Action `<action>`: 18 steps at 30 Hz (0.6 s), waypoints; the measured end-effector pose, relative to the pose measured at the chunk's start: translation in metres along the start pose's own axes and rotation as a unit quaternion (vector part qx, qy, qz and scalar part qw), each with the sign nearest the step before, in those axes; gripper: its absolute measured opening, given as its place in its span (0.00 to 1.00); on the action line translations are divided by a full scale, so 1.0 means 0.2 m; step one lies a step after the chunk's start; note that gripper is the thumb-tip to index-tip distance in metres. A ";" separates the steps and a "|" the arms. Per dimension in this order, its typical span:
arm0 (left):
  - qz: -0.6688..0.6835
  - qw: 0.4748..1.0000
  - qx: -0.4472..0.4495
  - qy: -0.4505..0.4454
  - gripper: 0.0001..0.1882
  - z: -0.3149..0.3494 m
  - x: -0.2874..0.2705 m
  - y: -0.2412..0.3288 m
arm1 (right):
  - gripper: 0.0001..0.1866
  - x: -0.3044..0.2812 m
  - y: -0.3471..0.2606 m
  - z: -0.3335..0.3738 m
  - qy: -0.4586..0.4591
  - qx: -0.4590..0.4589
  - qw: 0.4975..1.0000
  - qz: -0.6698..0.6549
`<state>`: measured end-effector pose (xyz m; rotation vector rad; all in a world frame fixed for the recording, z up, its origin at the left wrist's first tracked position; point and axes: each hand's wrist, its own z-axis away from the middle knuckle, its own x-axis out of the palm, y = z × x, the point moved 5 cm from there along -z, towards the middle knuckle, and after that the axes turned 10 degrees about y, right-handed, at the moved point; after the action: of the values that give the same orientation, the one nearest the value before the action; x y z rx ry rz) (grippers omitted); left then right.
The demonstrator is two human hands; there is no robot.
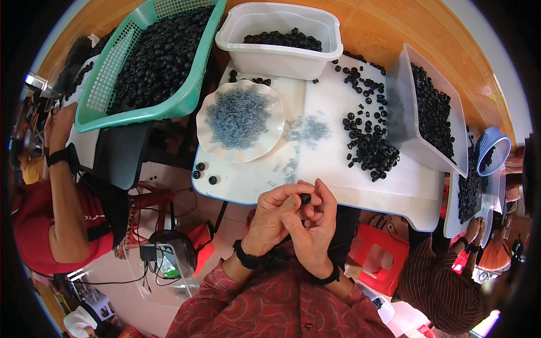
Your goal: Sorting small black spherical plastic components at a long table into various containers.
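Just off the near edge of the white table, my two hands meet over my lap. Between their fingertips is a small black round part, like a knob or bead. My left hand pinches it from the left. Bent fingers of my right hand close against it from the other side, hiding some of it. Beyond my hands lies a scalloped white plate, heaped with tiny clear bluish rings. More rings are scattered on the table beside it. Loose black parts form a pile farther right.
A green basket full of black parts stands at far left. Behind the plate is a white tub; a tilted grey-white bin stands right. Co-workers' arms show on both sides. A red stool is below the table.
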<state>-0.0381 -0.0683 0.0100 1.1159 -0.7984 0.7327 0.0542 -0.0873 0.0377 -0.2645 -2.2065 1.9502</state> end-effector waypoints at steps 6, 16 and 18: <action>-0.015 1.000 0.011 -0.012 0.15 0.01 0.02 -0.01 | 0.37 0.01 0.00 -0.01 0.050 0.014 0.999 0.002; 0.027 1.000 -0.012 0.006 0.14 0.00 0.04 -0.02 | 0.34 -0.02 -0.02 -0.03 0.024 0.000 0.998 0.055; 0.049 0.998 -0.029 -0.008 0.13 0.00 0.02 -0.03 | 0.33 -0.03 -0.06 -0.04 0.002 -0.035 0.995 0.089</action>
<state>-0.0310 -0.0685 0.0105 1.0373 -0.8876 0.7782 0.0626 -0.0825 0.0508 -0.4916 -2.3233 1.9579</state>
